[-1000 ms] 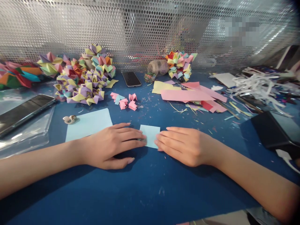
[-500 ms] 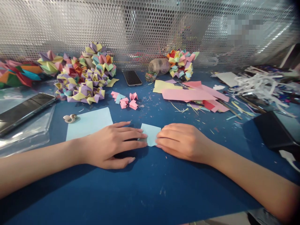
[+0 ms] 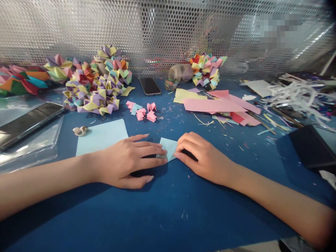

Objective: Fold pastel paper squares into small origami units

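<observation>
A small light-blue piece of paper (image 3: 168,147) lies on the blue table between my two hands. My left hand (image 3: 131,157) rests over its left side, fingers spread and fingertips pressing on it. At the right edge, my right hand (image 3: 202,154) pinches the paper between thumb and fingers; the pinched corner is partly hidden. Behind my left hand is a larger light-blue sheet (image 3: 105,134), its near edge covered by the hand and forearm. A shiny ring-like object (image 3: 80,131) sits at that sheet's left corner.
Small pink and blue folded pieces (image 3: 141,111) lie ahead. Clustered origami (image 3: 94,91) stands back left, another origami piece (image 3: 206,71) back right. Coloured paper strips (image 3: 215,105), shredded white paper (image 3: 291,94) and a dark box (image 3: 312,147) are on the right. One phone (image 3: 149,86) lies near the mesh wall (image 3: 162,35).
My right hand has changed from lying flat-fingered at the paper's right side to pinching its edge, with the thumb now showing. My left hand holds its place on the paper. The view has shifted slightly.
</observation>
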Available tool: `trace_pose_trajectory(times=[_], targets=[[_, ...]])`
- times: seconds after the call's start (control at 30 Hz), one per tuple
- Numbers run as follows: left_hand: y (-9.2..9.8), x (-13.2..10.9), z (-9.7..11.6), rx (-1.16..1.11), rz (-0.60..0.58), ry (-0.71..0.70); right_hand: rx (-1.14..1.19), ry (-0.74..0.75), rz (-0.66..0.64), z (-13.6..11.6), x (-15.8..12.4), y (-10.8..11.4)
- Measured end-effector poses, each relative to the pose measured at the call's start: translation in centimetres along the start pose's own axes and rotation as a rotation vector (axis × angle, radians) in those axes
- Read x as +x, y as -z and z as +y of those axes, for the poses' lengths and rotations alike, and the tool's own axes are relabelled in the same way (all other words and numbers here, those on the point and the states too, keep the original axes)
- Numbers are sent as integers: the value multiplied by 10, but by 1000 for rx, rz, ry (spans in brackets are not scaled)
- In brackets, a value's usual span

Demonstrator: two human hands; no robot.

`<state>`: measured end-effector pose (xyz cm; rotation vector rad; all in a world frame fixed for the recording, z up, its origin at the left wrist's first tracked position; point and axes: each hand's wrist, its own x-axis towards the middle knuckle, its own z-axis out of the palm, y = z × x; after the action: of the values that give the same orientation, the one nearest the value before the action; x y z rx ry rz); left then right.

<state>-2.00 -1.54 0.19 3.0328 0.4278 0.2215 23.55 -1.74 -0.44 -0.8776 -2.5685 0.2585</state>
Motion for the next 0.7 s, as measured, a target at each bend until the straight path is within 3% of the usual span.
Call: trace_pose_trajectory(times=[0.7], targets=[[-2,0,0,-14,11,-2,-5,-144,36,0,2,-6]])
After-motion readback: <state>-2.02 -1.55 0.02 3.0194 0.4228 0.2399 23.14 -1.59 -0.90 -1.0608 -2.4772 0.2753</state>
